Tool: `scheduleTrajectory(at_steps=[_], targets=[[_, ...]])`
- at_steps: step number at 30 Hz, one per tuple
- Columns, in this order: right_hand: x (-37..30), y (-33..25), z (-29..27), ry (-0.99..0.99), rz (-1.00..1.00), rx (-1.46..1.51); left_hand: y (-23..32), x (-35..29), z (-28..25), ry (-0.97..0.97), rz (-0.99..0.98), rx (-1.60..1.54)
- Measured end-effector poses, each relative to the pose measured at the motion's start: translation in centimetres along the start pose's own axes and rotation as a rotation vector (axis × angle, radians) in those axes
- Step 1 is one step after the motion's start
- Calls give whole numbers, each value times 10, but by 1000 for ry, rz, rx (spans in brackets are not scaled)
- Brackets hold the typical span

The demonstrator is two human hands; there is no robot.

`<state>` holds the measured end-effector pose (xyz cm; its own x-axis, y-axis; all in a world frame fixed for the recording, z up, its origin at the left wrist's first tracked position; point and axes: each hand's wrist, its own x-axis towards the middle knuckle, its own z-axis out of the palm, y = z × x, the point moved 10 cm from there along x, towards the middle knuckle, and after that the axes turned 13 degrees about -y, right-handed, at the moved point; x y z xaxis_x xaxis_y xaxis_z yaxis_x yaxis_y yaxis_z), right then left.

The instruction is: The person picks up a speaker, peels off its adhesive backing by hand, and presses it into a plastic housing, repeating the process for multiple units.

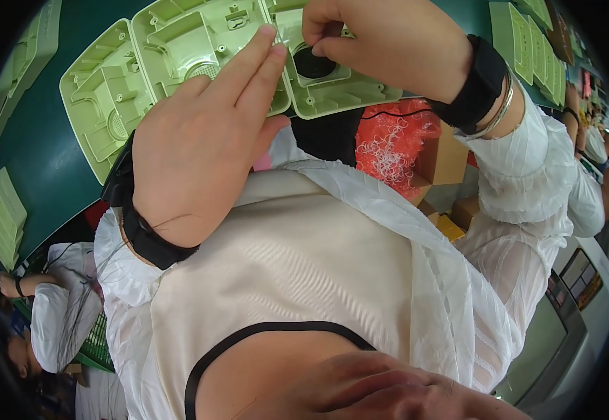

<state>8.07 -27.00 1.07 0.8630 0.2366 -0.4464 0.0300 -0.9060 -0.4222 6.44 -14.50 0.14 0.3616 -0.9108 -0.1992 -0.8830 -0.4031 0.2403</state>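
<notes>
Left hand (196,143) extends its fingers, thumb apart, over green housing (175,38); right hand (392,45) curls fingers at black disc (316,65), grasp unclear.

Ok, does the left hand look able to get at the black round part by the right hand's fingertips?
Probably yes: the left hand is close to the black round part, whose lower edge looks uncovered. The right hand crowds its upper side, though.
</notes>
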Motion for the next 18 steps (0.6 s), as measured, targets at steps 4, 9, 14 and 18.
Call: scheduleTrajectory(at_steps=[4, 9, 14, 18], targets=[[0, 2, 7, -27, 52, -18, -1, -1, -1, 1, 7, -9], [-16, -28, -5, 244, -128, -295, 0, 0, -2, 13, 23, -24], [-7, -13, 10, -67, 98, -292, 3, 4, -3, 9, 23, -35], [-10, -11, 11, 3, 53, -323, 8, 8, -3, 7, 23, -31]])
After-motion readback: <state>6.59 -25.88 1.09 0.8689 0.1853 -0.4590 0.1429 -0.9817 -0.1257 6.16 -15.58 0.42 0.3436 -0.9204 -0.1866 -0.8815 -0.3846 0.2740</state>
